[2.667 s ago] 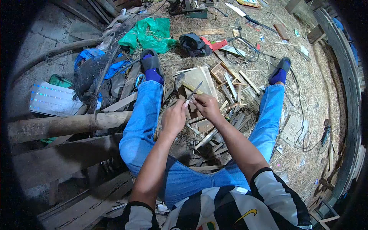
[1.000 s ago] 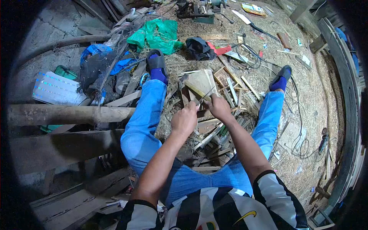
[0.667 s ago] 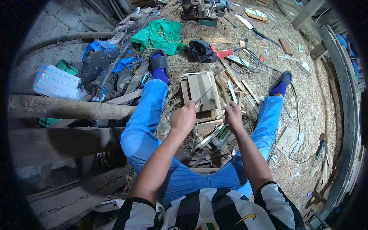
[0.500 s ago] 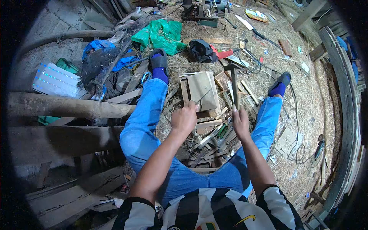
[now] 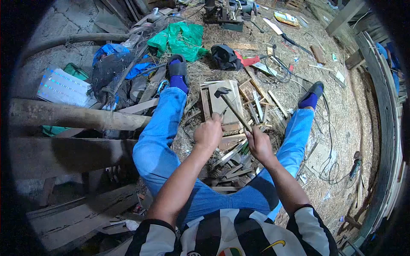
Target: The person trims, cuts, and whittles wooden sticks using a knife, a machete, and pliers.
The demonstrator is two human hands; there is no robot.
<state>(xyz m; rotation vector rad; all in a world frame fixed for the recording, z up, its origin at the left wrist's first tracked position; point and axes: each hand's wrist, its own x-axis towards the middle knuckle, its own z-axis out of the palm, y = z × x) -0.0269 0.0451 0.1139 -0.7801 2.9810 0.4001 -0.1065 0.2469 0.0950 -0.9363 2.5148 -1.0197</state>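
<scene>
1. Your hammer (image 5: 236, 109) has a dark head and a long, slender, brownish handle; it slants over the board (image 5: 216, 106), head toward the board's far side; you cannot tell from this view whether the two touch.
2. Your right hand (image 5: 261, 145) closes round the handle's near end, at the board's near right; your left hand (image 5: 208, 132), just off its near edge, pinches a thin metal piece (image 5: 223, 112), mostly hidden; the hammer's head lies beyond both hands.
3. Right of the board sit narrow wooden strips (image 5: 258, 105); nearer you than the board, a heap of wood scraps (image 5: 237, 165).
4. Beyond the board lie a black bag (image 5: 225, 56) and, farther left, a green plastic bag (image 5: 181, 40).
</scene>
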